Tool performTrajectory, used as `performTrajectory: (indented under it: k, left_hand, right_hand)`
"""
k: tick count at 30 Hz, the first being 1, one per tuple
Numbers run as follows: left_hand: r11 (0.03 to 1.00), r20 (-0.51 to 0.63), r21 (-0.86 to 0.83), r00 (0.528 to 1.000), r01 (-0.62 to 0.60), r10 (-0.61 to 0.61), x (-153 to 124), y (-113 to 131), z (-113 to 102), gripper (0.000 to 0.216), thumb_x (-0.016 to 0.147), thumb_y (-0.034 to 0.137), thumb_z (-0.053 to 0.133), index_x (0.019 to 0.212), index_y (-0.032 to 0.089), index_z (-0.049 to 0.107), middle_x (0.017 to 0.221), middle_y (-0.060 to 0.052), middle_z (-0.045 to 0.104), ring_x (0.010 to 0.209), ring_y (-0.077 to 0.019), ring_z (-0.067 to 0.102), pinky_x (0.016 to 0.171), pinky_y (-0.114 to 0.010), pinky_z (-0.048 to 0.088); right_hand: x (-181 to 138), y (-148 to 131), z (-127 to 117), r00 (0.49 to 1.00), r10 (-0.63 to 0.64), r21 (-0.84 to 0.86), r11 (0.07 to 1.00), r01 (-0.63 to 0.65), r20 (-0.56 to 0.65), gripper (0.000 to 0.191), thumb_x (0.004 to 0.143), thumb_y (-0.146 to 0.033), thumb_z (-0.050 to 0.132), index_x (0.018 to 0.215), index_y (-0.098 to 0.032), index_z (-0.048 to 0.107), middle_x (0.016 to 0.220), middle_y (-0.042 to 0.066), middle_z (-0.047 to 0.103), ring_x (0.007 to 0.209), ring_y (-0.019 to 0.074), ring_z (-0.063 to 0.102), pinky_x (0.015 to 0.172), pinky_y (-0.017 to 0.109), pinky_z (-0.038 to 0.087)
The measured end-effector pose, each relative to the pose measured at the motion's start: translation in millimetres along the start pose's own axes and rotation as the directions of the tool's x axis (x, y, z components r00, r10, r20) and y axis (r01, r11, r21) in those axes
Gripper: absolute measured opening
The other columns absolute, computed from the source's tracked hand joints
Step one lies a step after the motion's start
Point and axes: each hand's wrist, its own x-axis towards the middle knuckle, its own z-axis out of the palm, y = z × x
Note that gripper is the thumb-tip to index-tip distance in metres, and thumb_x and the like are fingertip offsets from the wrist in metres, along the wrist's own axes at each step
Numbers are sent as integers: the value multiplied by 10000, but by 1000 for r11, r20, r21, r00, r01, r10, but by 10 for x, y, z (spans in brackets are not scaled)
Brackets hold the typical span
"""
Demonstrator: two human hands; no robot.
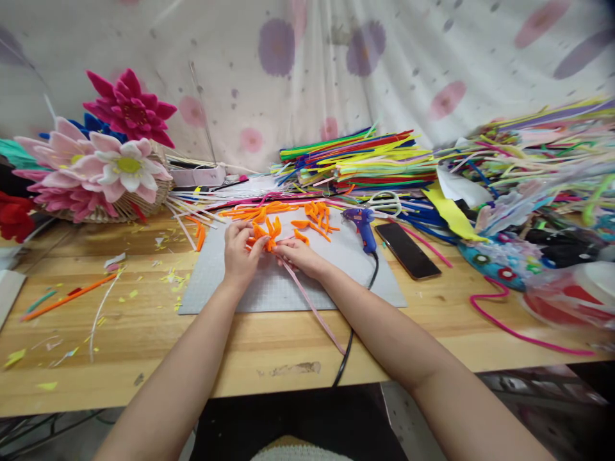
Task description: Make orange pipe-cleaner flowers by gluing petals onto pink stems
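Observation:
My left hand (pixel 241 250) pinches an orange pipe-cleaner flower (pixel 269 233) by its petals, above the grey cutting mat (pixel 211 288). Close beside it, my right hand (pixel 302 256) has its fingers closed on a pink pipe cleaner (pixel 314 312) just under the flower. The pink length trails down toward the table's front edge. Whether its upper end is joined to the flower is hidden by my fingers. Loose orange petals (pixel 317 214) lie on the mat behind my hands. A blue glue gun (pixel 361 225) rests at the mat's right side.
Right of the mat lies a phone (pixel 408 250), with white-handled scissors (pixel 384 203) behind the glue gun. Bundles of coloured pipe cleaners (pixel 355 160) line the back. Finished flowers (pixel 120 160) stand in a basket at left. The black cord (pixel 346 352) hangs over the front edge.

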Motion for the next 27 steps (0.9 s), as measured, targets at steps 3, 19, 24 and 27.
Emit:
performTrajectory:
  k: [3, 19, 24, 27]
  left_hand:
    - [998, 20, 18, 998, -61, 60, 17, 17, -14, 143, 751, 302, 615, 709, 176, 560, 956, -69, 580, 989, -203, 514, 905, -365, 391]
    - [995, -19, 73, 998, 69, -68, -6, 1, 25, 291, 651, 276, 705, 853, 192, 513, 1010, -73, 530, 1056, -236, 478, 960, -418, 346]
    - [959, -148, 103, 958, 263, -247, -36, -2, 58, 615, 540, 363, 774, 1016, 179, 431, 1055, -92, 461, 1013, -237, 469, 865, -408, 416]
    - [951, -146, 76, 947, 299, -286, -38, 6, 61, 648, 532, 364, 776, 1040, 185, 417, 1069, -88, 442, 942, -209, 497, 806, -383, 446]
  right_hand:
    - [18, 23, 3, 1000, -20, -31, 999, 20, 6, 196, 790, -239, 451, 612, -163, 481, 448, -68, 480, 326, 34, 312, 331, 172, 227]
    - [27, 55, 21, 998, -57, -68, 996, 57, -5, 212, 788, -206, 434, 583, -164, 466, 460, -64, 484, 340, 38, 341, 341, 169, 260]
    - [32, 70, 38, 998, -68, -32, 997, 68, -11, 220, 803, -220, 431, 592, -165, 462, 460, -64, 470, 330, 38, 342, 334, 172, 248]
    - [23, 72, 53, 996, -84, -17, 996, 84, -28, 201, 798, -209, 432, 606, -163, 473, 458, -66, 460, 330, 37, 340, 332, 167, 252]
